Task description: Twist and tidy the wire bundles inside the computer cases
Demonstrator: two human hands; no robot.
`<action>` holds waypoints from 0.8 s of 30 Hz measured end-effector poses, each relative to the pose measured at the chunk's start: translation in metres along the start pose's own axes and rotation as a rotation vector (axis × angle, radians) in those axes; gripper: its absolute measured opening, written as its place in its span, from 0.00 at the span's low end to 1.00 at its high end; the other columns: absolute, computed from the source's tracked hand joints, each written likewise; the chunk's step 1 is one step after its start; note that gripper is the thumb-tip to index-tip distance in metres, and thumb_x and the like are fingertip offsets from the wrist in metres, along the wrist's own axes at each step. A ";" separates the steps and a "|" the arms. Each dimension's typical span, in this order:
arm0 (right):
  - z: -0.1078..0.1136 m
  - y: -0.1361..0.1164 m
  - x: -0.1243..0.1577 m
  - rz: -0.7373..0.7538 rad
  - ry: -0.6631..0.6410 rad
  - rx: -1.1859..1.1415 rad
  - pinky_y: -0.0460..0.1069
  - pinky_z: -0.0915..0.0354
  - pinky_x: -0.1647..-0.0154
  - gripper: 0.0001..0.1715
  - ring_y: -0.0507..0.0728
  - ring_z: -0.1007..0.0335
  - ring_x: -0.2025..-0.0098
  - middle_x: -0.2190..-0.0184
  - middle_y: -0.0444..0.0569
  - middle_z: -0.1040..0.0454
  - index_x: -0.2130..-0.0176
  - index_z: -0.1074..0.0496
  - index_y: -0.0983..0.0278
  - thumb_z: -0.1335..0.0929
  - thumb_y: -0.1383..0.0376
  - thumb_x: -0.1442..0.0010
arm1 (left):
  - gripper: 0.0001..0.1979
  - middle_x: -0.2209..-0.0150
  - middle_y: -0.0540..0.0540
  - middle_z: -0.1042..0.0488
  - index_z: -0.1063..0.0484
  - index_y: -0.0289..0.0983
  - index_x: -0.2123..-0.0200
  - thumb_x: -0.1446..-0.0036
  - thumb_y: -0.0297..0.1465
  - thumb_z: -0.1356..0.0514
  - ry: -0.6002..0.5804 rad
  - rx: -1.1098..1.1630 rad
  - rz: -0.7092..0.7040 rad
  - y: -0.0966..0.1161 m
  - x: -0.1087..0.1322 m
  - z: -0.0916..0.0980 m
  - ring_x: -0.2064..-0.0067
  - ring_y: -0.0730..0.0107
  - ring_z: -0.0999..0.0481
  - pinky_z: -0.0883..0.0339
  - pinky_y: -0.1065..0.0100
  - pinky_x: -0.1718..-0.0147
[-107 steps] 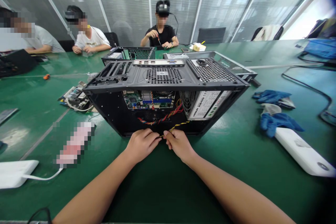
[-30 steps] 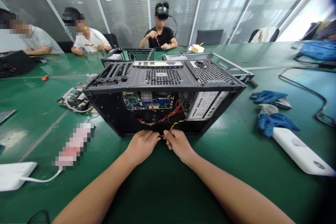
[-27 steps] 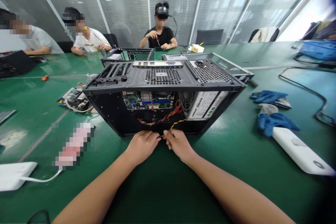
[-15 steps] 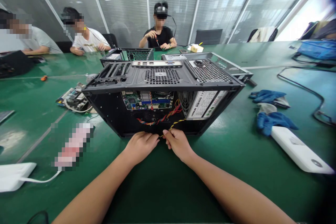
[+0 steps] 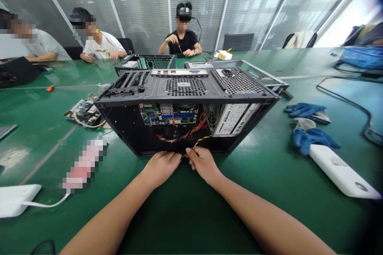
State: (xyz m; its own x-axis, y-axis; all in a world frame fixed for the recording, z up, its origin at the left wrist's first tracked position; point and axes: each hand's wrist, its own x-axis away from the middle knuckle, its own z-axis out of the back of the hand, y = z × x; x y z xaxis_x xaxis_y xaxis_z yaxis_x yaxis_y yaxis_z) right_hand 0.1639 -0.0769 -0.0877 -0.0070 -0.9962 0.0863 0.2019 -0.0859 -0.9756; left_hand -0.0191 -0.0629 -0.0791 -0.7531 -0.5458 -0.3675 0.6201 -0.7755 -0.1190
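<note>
A black computer case (image 5: 182, 97) stands before me on the green table, its open side toward me. Inside it are a motherboard (image 5: 167, 114), a power supply (image 5: 235, 119) with a white label, and a bundle of coloured wires (image 5: 185, 136). A twisted yellow-and-black cable (image 5: 203, 140) runs from beneath the power supply to my hands. My right hand (image 5: 203, 161) pinches this cable between thumb and fingers. Close beside it, my left hand (image 5: 164, 165) is closed on the cable's other stretch at the case's lower edge; its fingertips are partly hidden.
Blue gloves (image 5: 314, 137) and a white power bank (image 5: 341, 169) lie to the right. At left are a loose circuit board (image 5: 85, 113), a pixelated phone-like object (image 5: 83, 165) and a white cabled block (image 5: 18, 201). Several people sit across the table (image 5: 263, 203); one holds a screwdriver (image 5: 178, 46).
Both hands stay almost in place on the cable; my left hand has shifted very slightly. Across the table, one person's hand has moved a little.
</note>
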 end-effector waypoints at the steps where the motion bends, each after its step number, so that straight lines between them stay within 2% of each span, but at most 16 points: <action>1: 0.000 0.000 0.000 -0.001 -0.004 0.006 0.45 0.43 0.80 0.21 0.49 0.39 0.85 0.86 0.41 0.36 0.77 0.32 0.65 0.36 0.55 0.39 | 0.08 0.73 0.48 0.27 0.29 0.35 0.63 0.36 0.27 0.48 -0.014 0.003 0.005 0.000 0.000 0.001 0.71 0.68 0.25 0.28 0.66 0.69; 7: 0.000 0.003 -0.001 0.006 -0.011 0.000 0.45 0.43 0.79 0.20 0.49 0.39 0.84 0.85 0.41 0.35 0.75 0.31 0.65 0.37 0.55 0.39 | 0.08 0.73 0.47 0.27 0.29 0.35 0.63 0.36 0.27 0.48 -0.009 0.062 0.060 0.002 -0.003 0.003 0.72 0.68 0.25 0.29 0.67 0.70; 13: -0.001 0.000 0.000 -0.024 0.008 -0.078 0.45 0.43 0.81 0.20 0.48 0.40 0.85 0.85 0.40 0.36 0.75 0.30 0.66 0.36 0.54 0.40 | 0.08 0.68 0.46 0.25 0.30 0.35 0.58 0.35 0.30 0.48 0.026 0.241 0.196 0.006 -0.004 0.001 0.68 0.68 0.24 0.29 0.67 0.68; 16: -0.001 -0.003 0.001 -0.028 0.015 -0.135 0.45 0.44 0.81 0.21 0.48 0.41 0.85 0.85 0.40 0.36 0.75 0.31 0.66 0.35 0.53 0.41 | 0.09 0.67 0.45 0.26 0.29 0.35 0.59 0.35 0.29 0.49 0.085 0.216 0.208 0.009 -0.007 0.003 0.68 0.67 0.26 0.30 0.66 0.67; 21: -0.001 -0.004 0.002 -0.032 0.037 -0.212 0.45 0.45 0.81 0.22 0.48 0.42 0.85 0.86 0.40 0.37 0.76 0.31 0.66 0.34 0.51 0.42 | 0.09 0.69 0.44 0.26 0.28 0.34 0.61 0.36 0.30 0.48 0.240 0.129 0.149 0.010 -0.009 0.005 0.68 0.66 0.26 0.30 0.64 0.66; 24: -0.002 -0.005 0.003 -0.035 0.052 -0.247 0.45 0.45 0.80 0.22 0.48 0.43 0.85 0.86 0.40 0.37 0.77 0.31 0.66 0.33 0.51 0.43 | 0.08 0.70 0.45 0.26 0.28 0.35 0.61 0.37 0.31 0.46 0.245 0.166 0.173 0.011 -0.007 0.002 0.69 0.67 0.27 0.30 0.65 0.67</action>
State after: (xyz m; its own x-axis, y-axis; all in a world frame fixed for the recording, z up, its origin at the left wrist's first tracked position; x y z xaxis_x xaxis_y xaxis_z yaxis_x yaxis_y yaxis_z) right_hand 0.1607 -0.0794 -0.0835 -0.0614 -0.9913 0.1167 -0.0449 -0.1141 -0.9925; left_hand -0.0079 -0.0684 -0.0757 -0.5526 -0.5966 -0.5819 0.6745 -0.7303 0.1082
